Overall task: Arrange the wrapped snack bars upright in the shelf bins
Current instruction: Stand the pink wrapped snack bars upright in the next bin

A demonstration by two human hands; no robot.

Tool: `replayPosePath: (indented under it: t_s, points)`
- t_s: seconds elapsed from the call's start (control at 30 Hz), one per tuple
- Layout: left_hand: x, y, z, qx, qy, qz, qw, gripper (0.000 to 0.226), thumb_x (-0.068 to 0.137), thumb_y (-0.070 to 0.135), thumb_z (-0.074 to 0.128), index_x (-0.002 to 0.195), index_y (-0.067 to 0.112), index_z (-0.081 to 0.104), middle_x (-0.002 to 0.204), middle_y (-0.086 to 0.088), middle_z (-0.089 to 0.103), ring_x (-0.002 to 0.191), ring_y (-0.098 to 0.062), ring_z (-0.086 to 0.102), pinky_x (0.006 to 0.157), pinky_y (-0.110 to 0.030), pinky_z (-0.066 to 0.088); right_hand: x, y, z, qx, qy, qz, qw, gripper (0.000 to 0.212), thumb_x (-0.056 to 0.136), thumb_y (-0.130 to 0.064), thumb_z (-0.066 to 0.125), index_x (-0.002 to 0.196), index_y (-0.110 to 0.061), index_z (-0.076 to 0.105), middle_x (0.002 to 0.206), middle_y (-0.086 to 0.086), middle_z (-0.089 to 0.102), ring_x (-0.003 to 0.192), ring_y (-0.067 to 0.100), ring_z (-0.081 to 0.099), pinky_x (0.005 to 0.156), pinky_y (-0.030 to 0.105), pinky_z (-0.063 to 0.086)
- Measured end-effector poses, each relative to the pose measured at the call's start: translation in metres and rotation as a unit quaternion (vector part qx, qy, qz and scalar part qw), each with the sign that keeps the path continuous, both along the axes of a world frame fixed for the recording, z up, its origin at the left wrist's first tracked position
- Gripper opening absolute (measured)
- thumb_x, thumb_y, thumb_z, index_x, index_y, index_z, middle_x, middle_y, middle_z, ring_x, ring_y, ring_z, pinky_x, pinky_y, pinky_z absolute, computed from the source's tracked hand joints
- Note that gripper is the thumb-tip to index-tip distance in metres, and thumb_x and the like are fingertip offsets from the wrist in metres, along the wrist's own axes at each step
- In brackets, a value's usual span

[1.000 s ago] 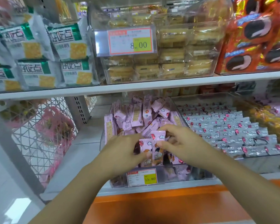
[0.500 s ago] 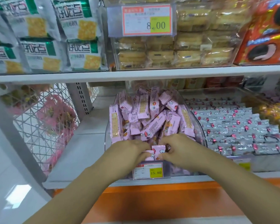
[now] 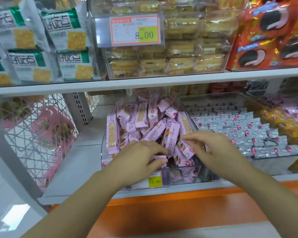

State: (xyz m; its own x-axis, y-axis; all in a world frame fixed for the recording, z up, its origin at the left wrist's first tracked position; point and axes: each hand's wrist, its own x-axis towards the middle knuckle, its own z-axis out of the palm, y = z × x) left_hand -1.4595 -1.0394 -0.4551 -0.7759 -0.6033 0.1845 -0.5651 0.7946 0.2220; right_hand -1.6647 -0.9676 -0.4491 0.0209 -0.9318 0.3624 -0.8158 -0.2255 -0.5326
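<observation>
A clear bin (image 3: 203, 170) on the lower shelf holds a loose pile of pink wrapped snack bars (image 3: 155, 129), some leaning, some flat. Both my hands are at the bin's front. My left hand (image 3: 141, 157) pinches one pink bar (image 3: 159, 158) by its crimped end between thumb and forefinger, low against the front wall. My right hand (image 3: 212, 148) reaches in from the right with its fingers stretched out, and the fingertips touch the top of a tilted pink bar (image 3: 186, 149). Bars beneath my hands are hidden.
To the right, a second clear bin (image 3: 248, 98) holds grey wrapped bars (image 3: 239, 127) in neat rows. A yellow price tag (image 3: 154, 181) hangs on the front of the pink bars' bin. The upper shelf edge (image 3: 144, 83) overhangs the bins. A white wire rack (image 3: 38, 134) stands at the left.
My hands, which met over one pink bar at the bin's front, have drawn apart. The right hand has moved right and up onto another bar. The view has shifted closer.
</observation>
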Motion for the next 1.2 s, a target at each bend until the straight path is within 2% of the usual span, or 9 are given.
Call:
replayPosePath:
  t_s: [0.07, 0.23, 0.4, 0.6, 0.73, 0.83, 0.93, 1.03, 1.2]
  points:
    - [-0.006, -0.002, 0.006, 0.010, 0.011, 0.009, 1.000, 0.031, 0.095, 0.043, 0.047, 0.123, 0.034, 0.056, 0.116, 0.015, 0.059, 0.103, -0.007, 0.054, 0.085, -0.025, 0.038, -0.019, 0.000, 0.002, -0.051, 0.001, -0.056, 0.997, 0.027, 0.091, -0.009, 0.056, 0.110, -0.025, 0.067, 0.101, -0.016, 0.062, 0.084, -0.016, 0.050, 0.077, -0.002, 0.035]
    - [-0.030, -0.006, 0.015, 0.077, 0.008, 0.028, 0.997, 0.027, 0.095, 0.036, 0.051, 0.121, 0.035, 0.058, 0.113, 0.012, 0.062, 0.095, -0.007, 0.058, 0.083, -0.032, 0.050, -0.036, 0.000, -0.008, -0.035, 0.019, -0.054, 0.998, 0.019, 0.087, -0.013, 0.063, 0.102, -0.022, 0.071, 0.100, -0.020, 0.055, 0.101, 0.003, 0.048, 0.095, 0.021, 0.034]
    - [-0.059, -0.012, 0.017, 0.091, -0.120, -0.050, 0.987, 0.032, 0.092, 0.014, 0.058, 0.118, 0.031, 0.064, 0.114, 0.006, 0.054, 0.089, -0.005, 0.050, 0.081, -0.026, 0.041, -0.042, 0.002, -0.009, -0.027, 0.008, -0.034, 0.999, 0.018, 0.088, -0.017, 0.063, 0.102, -0.025, 0.071, 0.104, -0.018, 0.055, 0.102, -0.001, 0.048, 0.088, 0.006, 0.029]
    - [-0.075, -0.018, 0.010, 0.082, -0.145, -0.075, 0.983, 0.015, 0.086, 0.019, 0.066, 0.100, 0.024, 0.070, 0.099, 0.008, 0.046, 0.091, -0.009, 0.047, 0.076, -0.026, 0.039, -0.047, 0.008, -0.010, -0.014, -0.021, -0.017, 1.000, 0.019, 0.087, -0.014, 0.064, 0.101, -0.024, 0.071, 0.097, -0.030, 0.049, 0.093, -0.017, 0.047, 0.076, -0.007, 0.032]
    - [-0.066, -0.018, 0.015, 0.084, -0.059, -0.059, 0.993, 0.004, 0.089, 0.022, 0.062, 0.090, 0.025, 0.064, 0.099, 0.009, 0.052, 0.090, -0.002, 0.050, 0.083, -0.023, 0.041, -0.047, 0.009, -0.010, -0.018, -0.026, -0.008, 0.999, 0.020, 0.087, -0.015, 0.064, 0.102, -0.026, 0.070, 0.096, -0.033, 0.048, 0.093, -0.020, 0.046, 0.079, -0.006, 0.032]
    - [-0.053, -0.014, 0.023, 0.122, 0.085, -0.020, 0.989, 0.012, 0.093, 0.022, 0.055, 0.084, 0.029, 0.053, 0.090, 0.013, 0.055, 0.072, 0.007, 0.050, 0.067, -0.010, 0.037, -0.045, 0.010, -0.008, -0.021, -0.048, -0.007, 0.999, 0.019, 0.088, -0.015, 0.063, 0.099, -0.030, 0.068, 0.098, -0.034, 0.049, 0.094, -0.017, 0.048, 0.076, -0.004, 0.035]
    - [-0.045, -0.008, 0.025, 0.197, 0.208, 0.024, 0.958, 0.009, 0.095, 0.025, 0.051, 0.086, 0.025, 0.051, 0.058, 0.011, 0.051, 0.047, -0.006, 0.038, 0.049, -0.016, 0.032, -0.040, 0.009, -0.008, -0.032, -0.064, 0.002, 0.997, 0.022, 0.087, -0.014, 0.063, 0.094, -0.034, 0.067, 0.097, -0.030, 0.054, 0.097, -0.014, 0.050, 0.079, -0.003, 0.034]
    - [-0.044, -0.002, 0.022, 0.211, 0.226, 0.039, 0.950, 0.010, 0.097, 0.023, 0.048, 0.087, 0.021, 0.047, 0.043, 0.008, 0.037, 0.041, -0.010, 0.026, 0.043, -0.021, 0.026, -0.036, 0.007, -0.010, -0.033, -0.061, 0.014, 0.998, 0.027, 0.086, -0.011, 0.064, 0.090, -0.038, 0.063, 0.097, -0.027, 0.057, 0.099, -0.012, 0.050, 0.081, -0.003, 0.035]
    - [-0.049, -0.001, 0.011, 0.187, 0.186, 0.071, 0.962, 0.015, 0.097, 0.021, 0.044, 0.083, 0.017, 0.040, 0.058, 0.001, 0.040, 0.050, -0.013, 0.034, 0.053, -0.032, 0.034, -0.033, 0.005, -0.013, -0.039, -0.067, 0.005, 0.997, 0.020, 0.086, -0.009, 0.064, 0.095, -0.026, 0.070, 0.097, -0.026, 0.058, 0.098, -0.013, 0.051, 0.082, -0.003, 0.034]
